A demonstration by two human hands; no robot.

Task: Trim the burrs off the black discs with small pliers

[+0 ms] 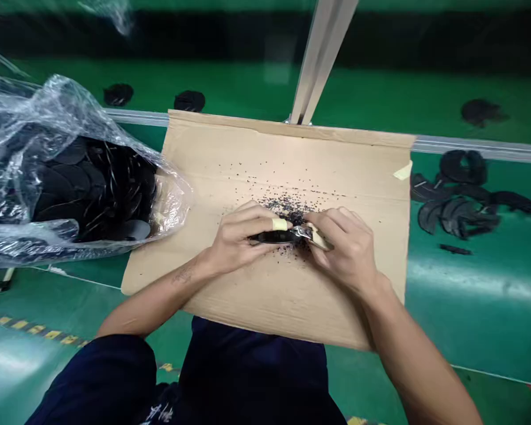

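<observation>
Over the cardboard sheet (248, 301), my left hand (243, 233) is closed on a thin, dark, curved plastic piece (272, 237). Pale yellow tape wraps one of its fingers. My right hand (347, 242) grips a pair of nippers (303, 232), whose metal head meets the right end of the piece. Part of a cream handle shows under the fingers; the rest is hidden in the palm. Small black scraps (287, 203) lie heaped and scattered on the cardboard around and beyond both hands.
A clear plastic bag (62, 112) full of black flat pieces (71, 183) lies open at the left. Loose curved black pieces (460, 200) are piled on the green table (482, 301) at the right. A metal post (323, 59) rises behind the cardboard.
</observation>
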